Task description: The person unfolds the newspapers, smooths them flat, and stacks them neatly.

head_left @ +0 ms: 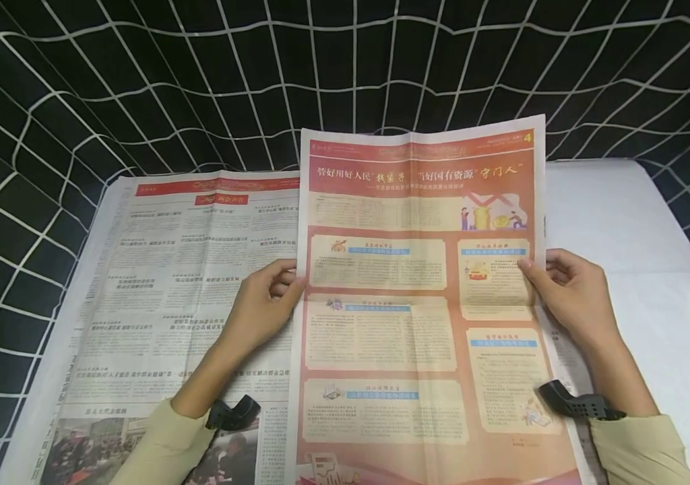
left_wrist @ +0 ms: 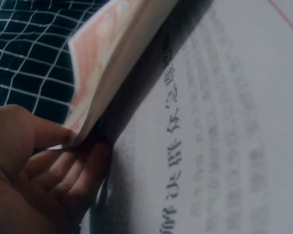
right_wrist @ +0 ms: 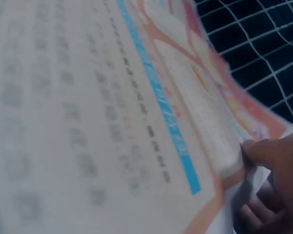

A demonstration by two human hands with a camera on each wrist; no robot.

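Observation:
A newspaper page (head_left: 381,337) printed in red and orange, with cream text boxes, is held up between both hands in the head view. My left hand (head_left: 266,300) pinches its left edge, thumb in front and fingers behind. On the opposite edge my right hand (head_left: 572,296) grips the paper the same way. In the left wrist view the left hand (left_wrist: 53,165) holds the curved edge of the red sheet (left_wrist: 88,73) above a black-and-white page (left_wrist: 210,146). The right wrist view has the right thumb (right_wrist: 268,151) pressed on the sheet's face.
Another newspaper (head_left: 199,303), with columns of text and photos, lies spread at the left. A white tabletop (head_left: 642,269) extends under the papers. Black cloth with a white grid (head_left: 345,74) hangs around the back and sides. Each wrist wears a black camera band (head_left: 581,403).

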